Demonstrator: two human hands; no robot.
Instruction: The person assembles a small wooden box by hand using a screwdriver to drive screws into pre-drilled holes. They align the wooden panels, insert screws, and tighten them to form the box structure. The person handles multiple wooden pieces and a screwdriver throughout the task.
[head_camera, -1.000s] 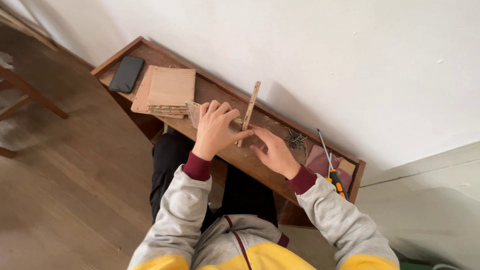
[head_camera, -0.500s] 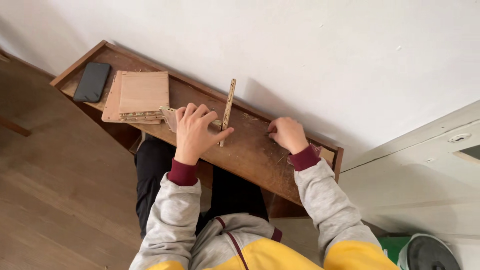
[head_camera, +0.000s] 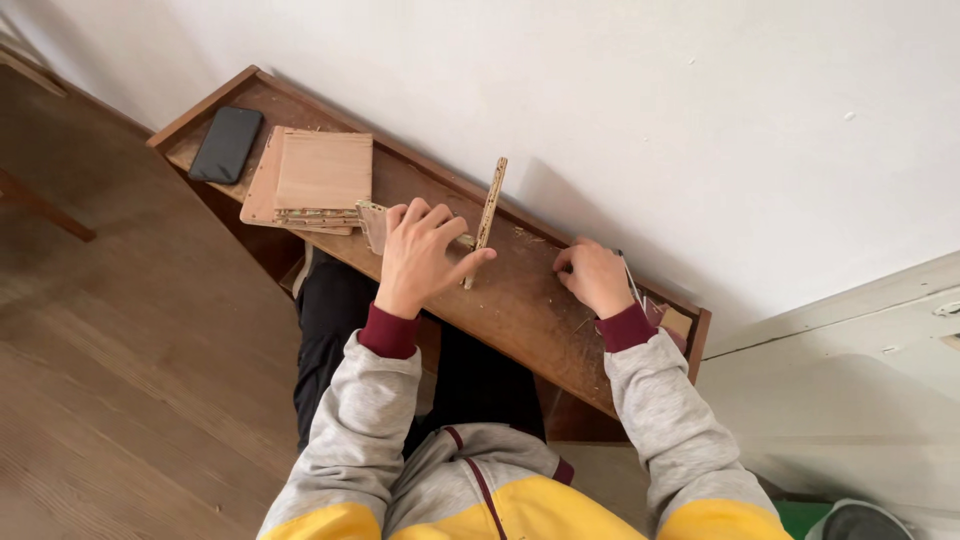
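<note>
On the far left of the narrow wooden worktop (head_camera: 520, 310) lies a dark phone (head_camera: 226, 144), and just beside it a stack of thin plywood panels (head_camera: 312, 178), both where they lay a second ago. Moving right, our left hand (head_camera: 422, 255) presses down on a small wooden piece, its grip closed around the foot of a slim upright wooden strip (head_camera: 487, 215) with thumb and forefinger; the strip stands slightly tilted, as it did before. Further right, our right hand (head_camera: 594, 276) has left the strip and now rests well apart from it, near the right end, fingers curled on or over something small; we cannot tell whether they hold anything. A thin metal tool (head_camera: 630, 282) shows just past its knuckles. We judge the strip is now steadied by one hand alone while the other fetches something.
</note>
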